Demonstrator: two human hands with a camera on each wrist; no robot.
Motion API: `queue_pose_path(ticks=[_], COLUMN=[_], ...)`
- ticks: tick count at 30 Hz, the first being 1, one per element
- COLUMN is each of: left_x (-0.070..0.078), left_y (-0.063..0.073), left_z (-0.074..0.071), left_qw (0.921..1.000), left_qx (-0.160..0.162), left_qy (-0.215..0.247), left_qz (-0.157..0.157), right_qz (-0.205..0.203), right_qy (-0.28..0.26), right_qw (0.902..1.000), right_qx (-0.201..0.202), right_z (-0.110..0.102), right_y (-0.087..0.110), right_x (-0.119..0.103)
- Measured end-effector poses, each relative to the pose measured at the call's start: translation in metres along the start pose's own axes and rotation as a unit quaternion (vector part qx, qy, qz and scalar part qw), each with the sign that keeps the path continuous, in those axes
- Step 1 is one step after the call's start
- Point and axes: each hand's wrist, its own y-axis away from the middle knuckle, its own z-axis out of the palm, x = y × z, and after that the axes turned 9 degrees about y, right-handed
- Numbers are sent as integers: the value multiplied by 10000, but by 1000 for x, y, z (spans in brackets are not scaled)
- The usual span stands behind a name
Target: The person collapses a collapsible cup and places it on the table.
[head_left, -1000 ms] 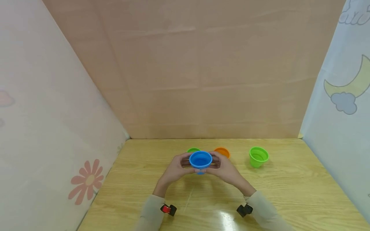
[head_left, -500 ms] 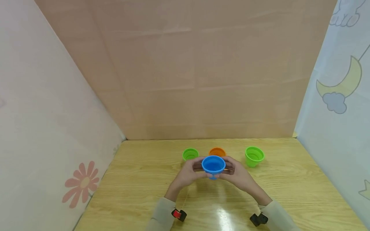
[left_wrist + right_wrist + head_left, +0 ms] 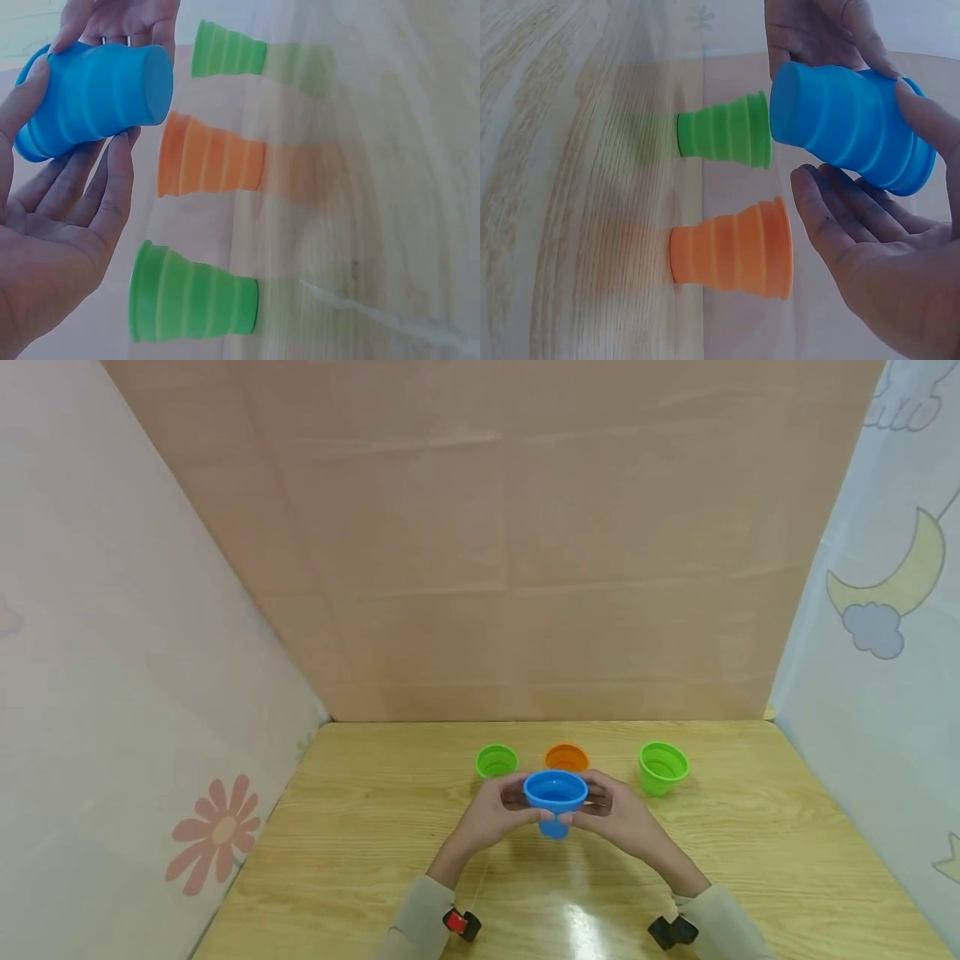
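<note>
A blue collapsible cup (image 3: 555, 789) with ringed sides is held upright between both hands, above the table. My left hand (image 3: 486, 814) grips it from the left, thumb on the near side and fingers behind. From the right, my right hand (image 3: 624, 817) holds it the same way, the two thumb tips close together on the near wall. In the left wrist view, the blue cup (image 3: 97, 97) is drawn out to full height, its flat base uncovered. The right wrist view shows the blue cup (image 3: 847, 124) with the right thumb near its rim.
Behind the hands, a green cup (image 3: 497, 761), an orange cup (image 3: 567, 757) and another green cup (image 3: 663, 767) stand upright in a row on the wooden table (image 3: 360, 827). A brown sheet (image 3: 510, 568) hangs at the back; patterned walls rise left and right.
The hands and blue cup have shifted right and slightly nearer in the head view. More of the cup's lower part now shows below the thumbs. The other cups stay standing.
</note>
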Motion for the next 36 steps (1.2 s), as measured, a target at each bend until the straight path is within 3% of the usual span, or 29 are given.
queue_pose_path(ticks=[11, 17, 21, 29, 36], left_x=[-6, -9, -10, -8, -13], left_y=[8, 9, 9, 6, 10], left_z=[-2, -3, -3, -1, -4], left_qw=[9988, 9957, 9932, 9886, 9875], left_qx=[124, 439, 451, 539, 699], left_qy=[-236, 360, 642, 782, 746], left_qz=[-399, -726, -858, -1166, -1197], right_qz=[-4, -84, -59, -98, -85], right_qy=[-238, -282, -242, -17, -127], right_qw=[9996, 9996, 9997, 9993, 9977], right_qx=[-128, -28, 65, 352, 659], right_z=[2, 1, 2, 5, 12], right_y=[2, 1, 0, -2, -1], right_x=[4, 4, 4, 9, 10])
